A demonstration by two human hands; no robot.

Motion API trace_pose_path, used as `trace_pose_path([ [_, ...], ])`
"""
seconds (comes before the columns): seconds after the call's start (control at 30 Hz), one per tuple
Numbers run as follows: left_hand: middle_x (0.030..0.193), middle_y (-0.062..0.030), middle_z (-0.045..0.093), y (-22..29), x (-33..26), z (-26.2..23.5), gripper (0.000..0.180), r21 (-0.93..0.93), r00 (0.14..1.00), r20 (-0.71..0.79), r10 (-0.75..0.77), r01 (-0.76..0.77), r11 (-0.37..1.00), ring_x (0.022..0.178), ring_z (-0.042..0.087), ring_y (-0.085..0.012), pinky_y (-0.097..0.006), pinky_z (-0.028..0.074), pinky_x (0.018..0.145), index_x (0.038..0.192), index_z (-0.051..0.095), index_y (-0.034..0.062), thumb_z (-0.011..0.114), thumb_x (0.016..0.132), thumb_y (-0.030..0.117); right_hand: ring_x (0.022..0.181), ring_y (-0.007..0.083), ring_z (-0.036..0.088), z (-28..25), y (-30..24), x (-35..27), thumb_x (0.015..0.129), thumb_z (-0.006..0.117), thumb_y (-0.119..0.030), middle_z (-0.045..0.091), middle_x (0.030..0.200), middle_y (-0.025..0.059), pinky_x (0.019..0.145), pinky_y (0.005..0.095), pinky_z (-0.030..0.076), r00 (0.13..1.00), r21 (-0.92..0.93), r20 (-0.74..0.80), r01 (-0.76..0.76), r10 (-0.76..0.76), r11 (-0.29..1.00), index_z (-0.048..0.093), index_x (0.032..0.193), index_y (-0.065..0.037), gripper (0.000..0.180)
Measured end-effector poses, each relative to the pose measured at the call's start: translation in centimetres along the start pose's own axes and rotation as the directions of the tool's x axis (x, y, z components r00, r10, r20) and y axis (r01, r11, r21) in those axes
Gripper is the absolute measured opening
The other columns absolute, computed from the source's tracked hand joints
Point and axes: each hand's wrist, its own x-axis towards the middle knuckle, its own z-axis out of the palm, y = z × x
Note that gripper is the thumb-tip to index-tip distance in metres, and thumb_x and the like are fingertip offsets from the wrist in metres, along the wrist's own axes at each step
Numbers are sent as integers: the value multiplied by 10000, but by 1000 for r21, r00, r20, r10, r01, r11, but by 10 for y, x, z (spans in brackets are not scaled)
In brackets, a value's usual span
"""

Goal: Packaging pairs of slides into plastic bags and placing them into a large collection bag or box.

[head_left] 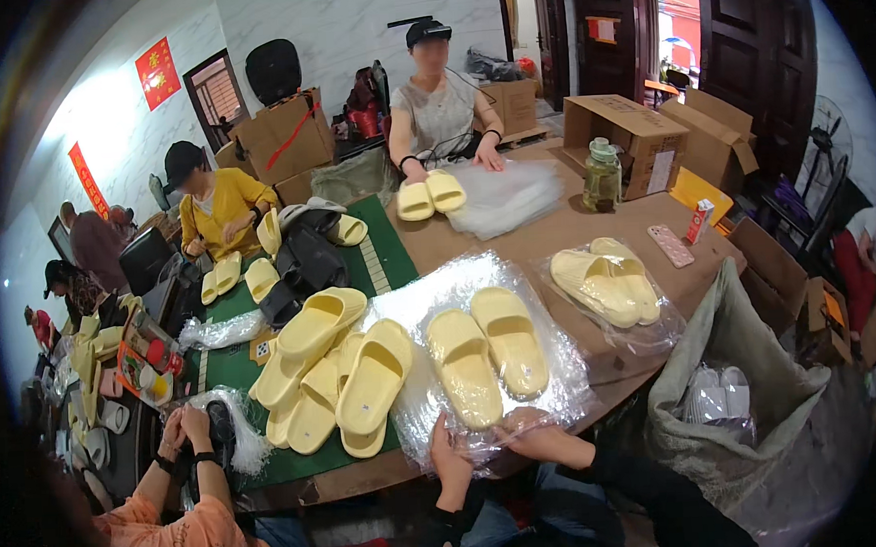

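Note:
A pair of pale yellow slippers (487, 351) lies side by side on a stack of clear plastic bags (420, 299) in front of me. My left hand (450, 461) pinches the near edge of the top bag, fingers closed on the film. My right hand (541, 438) grips the same bag edge just to the right, below the right slipper's heel. A heap of loose yellow slippers (337, 374) sits to the left on the green mat (235, 365).
A bagged yellow pair (607, 283) lies at right, near a phone (670, 245) and a glass bottle (601, 175). A grey sack (731, 378) hangs off the table's right edge. A person opposite handles a slipper pair (431, 194); other people sit at left. Cardboard boxes (637, 133) stand behind.

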Motion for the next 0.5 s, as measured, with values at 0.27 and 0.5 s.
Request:
trace_pose_path([
  [0.27, 773, -55, 528, -2, 0, 0, 512, 351, 993, -19, 112, -99, 931, 714, 515, -159, -287, 435, 661, 1312, 504, 44, 593, 812, -18, 1036, 389, 574, 12, 1, -11, 859, 580, -282, 499, 1299, 182, 846, 435, 495, 951, -195, -211, 184, -224, 963, 504, 1255, -42, 469],
  [0.5, 799, -72, 544, -4, 1, 0, 493, 77, 997, -41, -59, 62, 995, 705, 514, -164, -295, 437, 646, 1294, 497, 18, 569, 807, -9, 950, 313, 620, -78, -91, -46, 777, 710, -174, 602, 1156, 128, 807, 378, 512, 821, 119, -349, 517, -452, 848, 644, 1102, -97, 340],
])
